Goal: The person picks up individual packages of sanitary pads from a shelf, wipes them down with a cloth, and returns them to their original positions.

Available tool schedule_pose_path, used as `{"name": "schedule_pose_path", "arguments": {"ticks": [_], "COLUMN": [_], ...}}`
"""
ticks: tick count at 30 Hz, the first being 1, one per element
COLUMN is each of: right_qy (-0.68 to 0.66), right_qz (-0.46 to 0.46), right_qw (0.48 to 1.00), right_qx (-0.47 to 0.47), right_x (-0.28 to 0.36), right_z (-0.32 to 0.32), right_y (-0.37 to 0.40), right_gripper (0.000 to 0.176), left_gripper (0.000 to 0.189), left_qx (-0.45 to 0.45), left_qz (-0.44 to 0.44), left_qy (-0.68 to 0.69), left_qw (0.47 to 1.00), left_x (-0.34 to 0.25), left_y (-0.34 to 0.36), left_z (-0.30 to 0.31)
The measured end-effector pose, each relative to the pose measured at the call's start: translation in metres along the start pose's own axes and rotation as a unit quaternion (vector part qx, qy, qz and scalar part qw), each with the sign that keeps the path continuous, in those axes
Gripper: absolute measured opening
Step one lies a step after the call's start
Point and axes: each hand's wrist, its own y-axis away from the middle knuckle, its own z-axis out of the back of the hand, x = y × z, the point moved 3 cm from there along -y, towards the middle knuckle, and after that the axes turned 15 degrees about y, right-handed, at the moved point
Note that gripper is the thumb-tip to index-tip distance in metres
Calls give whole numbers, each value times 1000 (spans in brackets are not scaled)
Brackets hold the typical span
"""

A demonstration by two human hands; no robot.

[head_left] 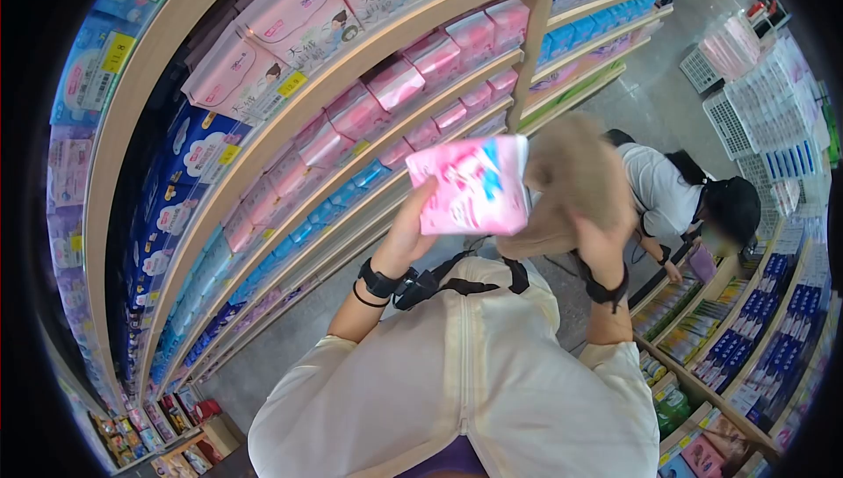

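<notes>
A pink packet of sanitary pads (465, 186) with a blue patch is held up in front of my chest. My left hand (407, 230) grips it by its left side, the thumb lying on the front face. Close beside it on the right, my right hand (608, 245) is closed on a brown cloth (562, 162). The cloth is smeared by motion, so its exact kind does not show. Part of it lies behind the packet's right edge. Most of the right fingers are hidden by the cloth.
Curved wooden shelves (351, 48) at the left carry rows of pink, white and blue packets. To the right, a person in a white top (654, 188) bends over low shelves with dark blue boxes (760, 311). White plastic baskets (724, 122) stand behind. Grey floor (654, 83) runs between.
</notes>
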Motion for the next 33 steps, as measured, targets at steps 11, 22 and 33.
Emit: {"name": "schedule_pose_path", "arguments": {"ticks": [11, 22, 33], "right_qy": [-11, -245, -143], "right_qz": [-80, -395, -387], "right_qw": [985, 885, 910], "right_qx": [150, -16, -33], "right_x": [-37, -58, -81], "right_z": [-32, -46, -45], "right_y": [57, 54, 72], "right_gripper": [44, 37, 30], "left_gripper": [51, 72, 65], "left_qx": [-89, 76, -22], "left_qz": [-196, -345, -505], "left_qy": [-30, -692, -833], "left_qw": [976, 630, 227], "left_x": [-23, -41, -134], "left_y": [1, -6, -37], "left_z": [-4, -13, 53]}}
